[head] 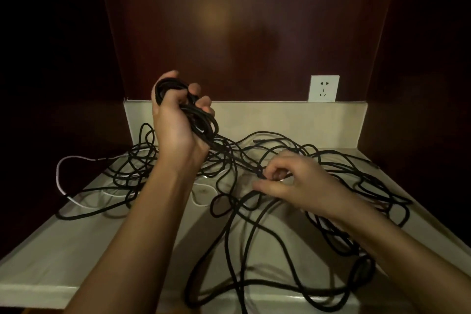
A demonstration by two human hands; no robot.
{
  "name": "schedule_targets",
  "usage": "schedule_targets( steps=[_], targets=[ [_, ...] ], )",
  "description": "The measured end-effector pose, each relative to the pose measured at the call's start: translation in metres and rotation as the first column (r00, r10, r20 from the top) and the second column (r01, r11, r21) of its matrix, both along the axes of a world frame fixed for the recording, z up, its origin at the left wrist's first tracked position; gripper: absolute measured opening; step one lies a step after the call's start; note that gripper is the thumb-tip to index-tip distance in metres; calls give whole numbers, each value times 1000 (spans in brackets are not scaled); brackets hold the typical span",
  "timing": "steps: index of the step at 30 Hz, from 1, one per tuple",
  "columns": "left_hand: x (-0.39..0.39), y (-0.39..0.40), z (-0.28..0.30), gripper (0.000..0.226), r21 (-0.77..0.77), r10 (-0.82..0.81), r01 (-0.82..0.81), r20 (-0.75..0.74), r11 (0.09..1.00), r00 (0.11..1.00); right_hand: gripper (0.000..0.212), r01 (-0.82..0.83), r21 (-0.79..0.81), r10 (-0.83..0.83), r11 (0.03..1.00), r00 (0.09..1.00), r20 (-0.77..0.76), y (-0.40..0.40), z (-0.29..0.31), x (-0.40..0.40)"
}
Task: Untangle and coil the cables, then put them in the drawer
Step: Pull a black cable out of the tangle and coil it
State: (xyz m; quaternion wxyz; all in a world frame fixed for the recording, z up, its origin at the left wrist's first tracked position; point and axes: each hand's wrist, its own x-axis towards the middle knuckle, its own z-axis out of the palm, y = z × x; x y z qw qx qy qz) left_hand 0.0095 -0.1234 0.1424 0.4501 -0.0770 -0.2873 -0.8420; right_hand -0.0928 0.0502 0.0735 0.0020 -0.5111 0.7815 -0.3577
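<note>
I take the wall socket [324, 88] as my landmark. Well to its left and a little below, my left hand [175, 120] is raised off the countertop [63, 257], fingers curled round a partly wound coil [188, 112] of black cable. From that coil a strand runs down and to the right into the black cable tangle [254, 160], which sprawls across the counter below the socket, with a white cable [61, 181] looping out far to the socket's lower left.

My right hand [295, 181] sits low on the tangle, almost straight below the socket, thumb and forefinger pinching a black strand [260, 174] where several cross; the other fingers are loosely bent. I cannot tell whether it is the same cable that feeds the coil.

What matters next is the line between the hands: the feeding strand's long axis slopes from the coil, upper left, down toward the pinch, lower right. The right hand is the nearer one to the knot, so I judge it should free the crossing while the left keeps the coil up. No drawer is in view, and most of the cable is loose, so the job looks early.
</note>
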Motion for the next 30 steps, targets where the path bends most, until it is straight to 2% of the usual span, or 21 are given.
schedule_targets(
  steps=[2, 4, 6, 10, 12, 14, 18, 20, 22, 25, 26, 28, 30],
  targets=[
    [-8, -2, 2, 29, -16, 49, -49, -6, 999, 999, 32, 22, -128, -26, 992, 999, -32, 6, -3, 5],
    [-13, -7, 5, 30, -30, 77, -77, -8, 997, 997, 22, -39, -199, 33, 979, 999, -31, 12, -7, 11],
    [-17, -11, 12, 29, -22, 80, -81, -19, 996, 997, 15, -69, -183, 63, 981, 997, -39, 15, -12, 11],
    [-24, -10, 37, 28, 2, 81, -81, -74, 997, 994, 27, -3, -137, -11, 991, 994, -105, 20, -17, 5],
    [-27, -8, 49, 28, 5, 98, -98, -104, 995, 990, 21, 71, -69, -86, 995, 963, -255, 23, -17, 5],
    [-30, -3, 57, 29, -11, 111, -113, -109, 993, 988, 12, 224, 87, -169, 971, 894, -415, 26, -19, 6],
    [-32, 4, 62, 30, -17, 141, -143, -112, 990, 984, 44, 450, 271, -223, 851, 777, -589, 32, -33, -13],
    [-30, 1, 62, 30, -19, 158, -162, -131, 987, 979, 41, 483, 308, -252, 820, 787, -564, 38, -35, -21],
    [-29, 2, 61, 30, -43, 165, -172, -130, 984, 978, 34, 430, 267, -297, 863, 857, -421, 46, -32, -22],
    [-31, 11, 57, 30, -77, 150, -158, -111, 984, 983, 60, 216, 61, -207, 974, 969, -136, 46, -19, -7],
    [-32, 14, 56, 30, -85, 136, -146, -106, 986, 985, 62, 159, -21, -161, 987, 982, -101, 44, -13, -1],
    [-33, 19, 55, 30, -102, 119, -129, -97, 986, 988, 54, 55, -134, -65, 989, 995, -71, 39, -3, 6],
    [-32, 23, 55, 29, -112, 112, -123, -99, 986, 989, 42, -9, -167, -3, 986, 998, -67, 36, 4, 11]
  ],
)
